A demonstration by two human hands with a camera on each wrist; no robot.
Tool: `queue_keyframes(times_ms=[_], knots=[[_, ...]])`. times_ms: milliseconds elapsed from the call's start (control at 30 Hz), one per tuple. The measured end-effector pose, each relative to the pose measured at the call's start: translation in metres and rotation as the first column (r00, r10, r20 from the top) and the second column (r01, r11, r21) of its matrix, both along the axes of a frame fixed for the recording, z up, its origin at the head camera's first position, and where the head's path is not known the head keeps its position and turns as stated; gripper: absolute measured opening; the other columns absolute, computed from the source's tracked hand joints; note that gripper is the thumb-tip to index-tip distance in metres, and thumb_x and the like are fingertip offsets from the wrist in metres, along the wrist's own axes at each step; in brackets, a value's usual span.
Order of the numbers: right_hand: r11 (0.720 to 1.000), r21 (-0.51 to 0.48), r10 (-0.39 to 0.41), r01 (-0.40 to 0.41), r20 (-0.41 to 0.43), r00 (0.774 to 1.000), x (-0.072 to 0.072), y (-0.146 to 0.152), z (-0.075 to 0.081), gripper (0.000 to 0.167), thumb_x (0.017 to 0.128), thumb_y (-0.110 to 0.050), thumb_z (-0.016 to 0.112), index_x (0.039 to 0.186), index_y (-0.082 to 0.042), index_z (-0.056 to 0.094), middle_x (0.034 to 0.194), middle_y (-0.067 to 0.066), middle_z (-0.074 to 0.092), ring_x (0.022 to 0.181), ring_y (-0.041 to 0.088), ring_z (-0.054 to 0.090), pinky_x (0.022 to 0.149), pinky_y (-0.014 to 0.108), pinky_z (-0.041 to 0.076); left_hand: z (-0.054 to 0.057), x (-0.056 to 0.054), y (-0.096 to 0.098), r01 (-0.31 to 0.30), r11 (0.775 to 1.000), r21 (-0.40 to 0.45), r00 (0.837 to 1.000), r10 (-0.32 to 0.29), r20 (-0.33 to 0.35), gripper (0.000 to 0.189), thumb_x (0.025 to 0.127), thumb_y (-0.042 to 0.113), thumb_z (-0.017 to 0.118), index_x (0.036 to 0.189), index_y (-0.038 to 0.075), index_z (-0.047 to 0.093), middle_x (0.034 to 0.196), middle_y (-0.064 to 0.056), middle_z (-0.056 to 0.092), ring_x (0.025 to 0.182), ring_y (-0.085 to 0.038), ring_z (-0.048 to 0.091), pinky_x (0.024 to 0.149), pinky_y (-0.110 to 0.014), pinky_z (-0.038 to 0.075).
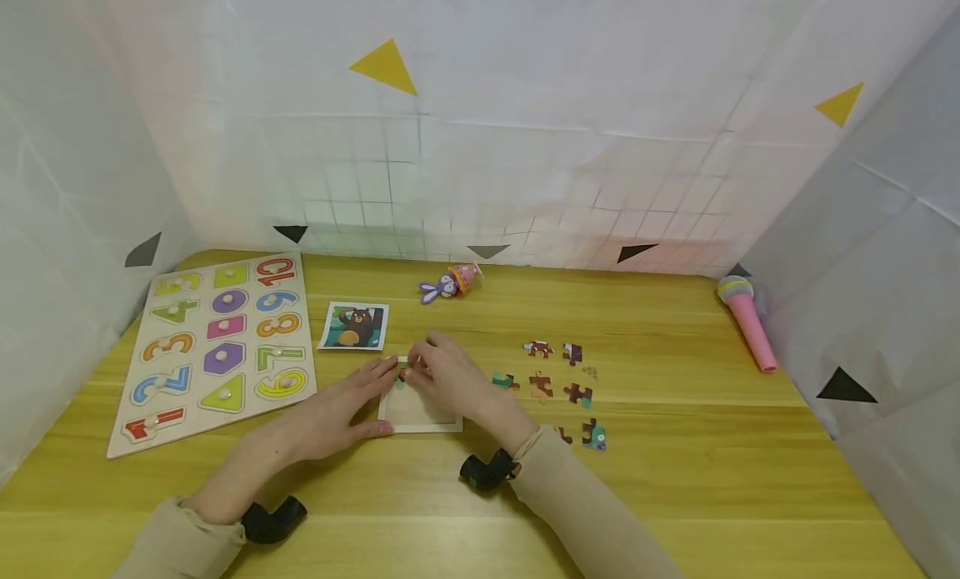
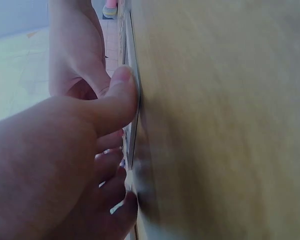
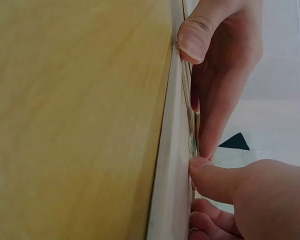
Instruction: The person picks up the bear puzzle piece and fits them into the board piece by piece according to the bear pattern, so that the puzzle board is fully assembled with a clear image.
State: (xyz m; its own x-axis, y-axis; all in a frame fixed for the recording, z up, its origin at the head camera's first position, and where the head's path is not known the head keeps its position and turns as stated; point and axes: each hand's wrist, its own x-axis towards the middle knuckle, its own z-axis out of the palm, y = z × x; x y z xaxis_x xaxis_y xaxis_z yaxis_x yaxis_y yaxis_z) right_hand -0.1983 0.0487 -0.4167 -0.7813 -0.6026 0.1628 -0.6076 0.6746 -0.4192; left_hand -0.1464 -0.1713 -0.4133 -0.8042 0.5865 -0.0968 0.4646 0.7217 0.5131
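Note:
In the head view a square puzzle tray (image 1: 423,416) with a pale rim lies on the table. My left hand (image 1: 330,416) rests along its left side, fingers stretched toward the top corner and thumb at the bottom corner. That thumb (image 2: 121,87) touches the tray's rim in the left wrist view. Over the tray's upper left corner, my right hand (image 1: 450,377) holds a small green and brown puzzle piece (image 1: 402,375) between thumb and fingertips. The right thumb (image 3: 202,170) bends down at the piece in the right wrist view; the fingers partly hide it.
Several loose puzzle pieces (image 1: 541,386) lie right of the tray, some partly behind the right forearm. A bear picture card (image 1: 355,326) lies behind the tray. At left is a number-and-shape board (image 1: 247,337); a bunny toy (image 1: 450,283) and pink microphone (image 1: 750,321) lie farther back.

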Motion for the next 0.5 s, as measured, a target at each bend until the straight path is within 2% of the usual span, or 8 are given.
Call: queue_keyframes(times_ms=[133, 300, 500], knots=[[1.000, 0.000, -0.014, 0.014, 0.010, 1.000, 0.0008, 0.0000, 0.0002, 0.021, 0.098, -0.024, 0.067, 0.108, -0.006, 0.066, 0.096, 0.004, 0.057, 0.087, 0.015, 0.054, 0.075, 0.027, 0.049, -0.0011, -0.0001, 0.0004, 0.038, 0.999, 0.011, 0.999, -0.038, 0.006, 0.073, 0.100, 0.041, 0.058, 0.159, 0.012, 0.025, 0.168, -0.006, 0.014, 0.154, -0.029, 0.015, 0.120, -0.053, 0.025], [1.000, -0.009, -0.025, 0.025, 0.016, 1.000, 0.0009, 0.0003, -0.0009, 0.021, 0.098, -0.024, 0.066, 0.107, -0.006, 0.065, 0.097, 0.005, 0.057, 0.085, 0.016, 0.053, 0.073, 0.027, 0.047, -0.0013, -0.0001, 0.0001, 0.053, 0.999, 0.014, 0.998, -0.053, 0.020, 0.071, 0.101, 0.040, 0.057, 0.159, 0.012, 0.025, 0.168, -0.005, 0.014, 0.154, -0.028, 0.015, 0.119, -0.053, 0.026], [0.999, -0.016, -0.034, 0.034, 0.011, 0.999, 0.0001, 0.0001, -0.0027, 0.021, 0.098, -0.023, 0.067, 0.106, -0.005, 0.067, 0.098, 0.006, 0.059, 0.086, 0.017, 0.055, 0.074, 0.029, 0.048, -0.0012, -0.0005, 0.0009, 0.059, 0.998, 0.003, 0.998, -0.059, 0.000, 0.071, 0.101, 0.040, 0.057, 0.159, 0.012, 0.026, 0.168, -0.004, 0.015, 0.154, -0.028, 0.016, 0.119, -0.053, 0.028]])
